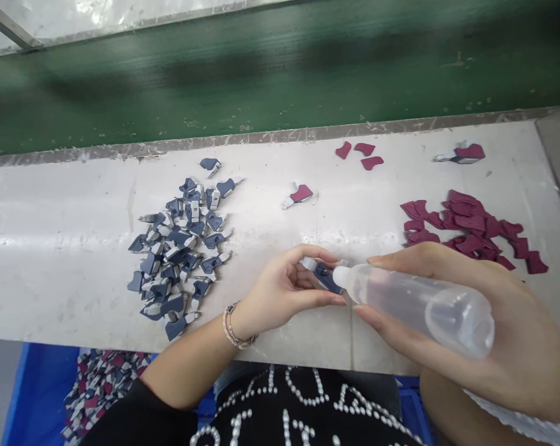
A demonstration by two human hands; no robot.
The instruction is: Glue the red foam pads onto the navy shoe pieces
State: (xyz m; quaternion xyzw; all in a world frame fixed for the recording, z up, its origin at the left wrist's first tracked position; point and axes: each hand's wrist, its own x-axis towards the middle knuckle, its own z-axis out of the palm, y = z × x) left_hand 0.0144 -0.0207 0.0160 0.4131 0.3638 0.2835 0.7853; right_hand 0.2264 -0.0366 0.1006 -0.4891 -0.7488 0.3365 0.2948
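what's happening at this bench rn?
A person sits at a white worktable. The left hand pinches a small blue-and-white piece, and the right hand holds a clear squeeze bottle with its nozzle right at that piece. A pile of blue-and-white pieces lies to the left, a pile of maroon pieces to the right, with a few maroon strays near the far edge. A blue bin below holds more pieces.

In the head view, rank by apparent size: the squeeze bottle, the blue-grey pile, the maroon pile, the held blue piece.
1. Squeeze bottle, enlarged by nearness to the camera.
2. Blue-grey pile and maroon pile: too alike to rank.
3. Blue piece in the left hand.
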